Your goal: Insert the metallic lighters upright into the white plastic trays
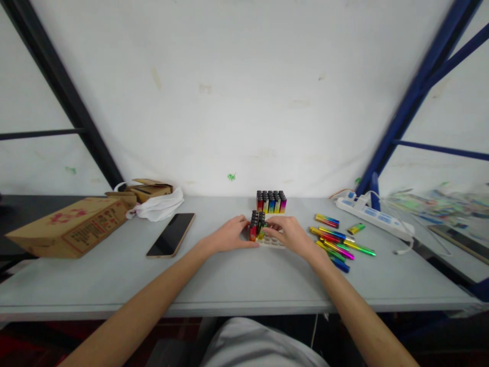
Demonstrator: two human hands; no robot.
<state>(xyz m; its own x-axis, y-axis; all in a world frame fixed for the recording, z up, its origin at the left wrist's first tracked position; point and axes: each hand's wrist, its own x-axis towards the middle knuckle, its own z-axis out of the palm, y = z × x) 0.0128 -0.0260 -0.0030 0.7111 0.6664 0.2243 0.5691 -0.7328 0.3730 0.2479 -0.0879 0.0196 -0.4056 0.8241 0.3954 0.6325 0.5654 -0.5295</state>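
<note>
**Hands close in on upright lighters at the left end of a holed tray**

A yellow-green lighter (pixel 261 233) stands at the right hand's (pixel 290 234) fingertips, its long axis close to vertical, at the left part of a pale tray (pixel 273 241) on the bench (pixel 237 280). The right fingers are drawn in around it; the view is too small to tell whether they pinch it. The left hand (pixel 231 234) curves around the tray's left end, thumb and fingers spread well apart, the thumb low at the near corner; I cannot tell how firmly they hold anything.

Beside the yellow-green one, a small cluster of lighters (pixel 252 232) stands upright in the tray, dark tops up, with a red one at the near left corner. The tray's round holes to the right are unfilled where they show.

Behind, near the wall, a block of lighters (pixel 271 204) stands in tight rows, dark tops up, the front row running from red through yellow and blue to purple.

Right of the tray, loose lighters (pixel 338 235) lie flat in a heap, most slanting from far left to near right. A short yellow-green lighter (pixel 356 228) slants the opposite way near a white power strip (pixel 374 216).
</note>
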